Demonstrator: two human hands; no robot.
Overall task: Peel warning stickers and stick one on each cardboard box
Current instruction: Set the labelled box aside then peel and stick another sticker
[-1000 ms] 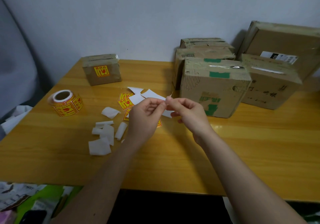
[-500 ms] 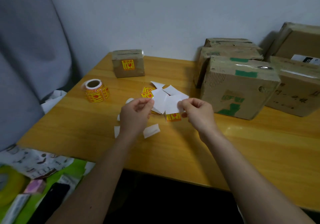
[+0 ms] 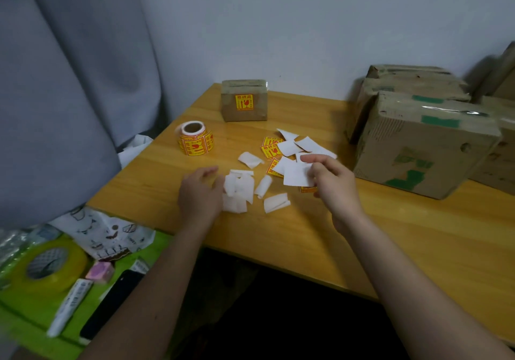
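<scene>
2 hands over the wooden table (image 3: pixel 390 242), head view only. Right hand (image 3: pixel 334 186) pinches a white square piece (image 3: pixel 296 176) between thumb and fingers, held just above the tabletop; can't tell if it's a sticker seen from the back or bare backing. Left hand (image 3: pixel 199 192) is loose, fingers relaxed, holding nothing, resting by a heap of curled white backing scraps (image 3: pixel 239 192).

Sticker roll (image 3: pixel 195 138), yellow w/ red print, stands on the table's left side, near the edge. Loose yellow stickers (image 3: pixel 271 149) lie mixed w/ white pieces in front of the right hand. Small cardboard box (image 3: pixel 244 100) at the back, near the wall, has 1 yellow warning sticker (image 3: pixel 244 102) on its front face. Large box w/ green tape (image 3: pixel 426 147) sits to the right, w/ more boxes (image 3: pixel 409 83) stacked behind it.

Lower left, off the table: yellow tape roll (image 3: pixel 47 267), black phone (image 3: pixel 111 304).
</scene>
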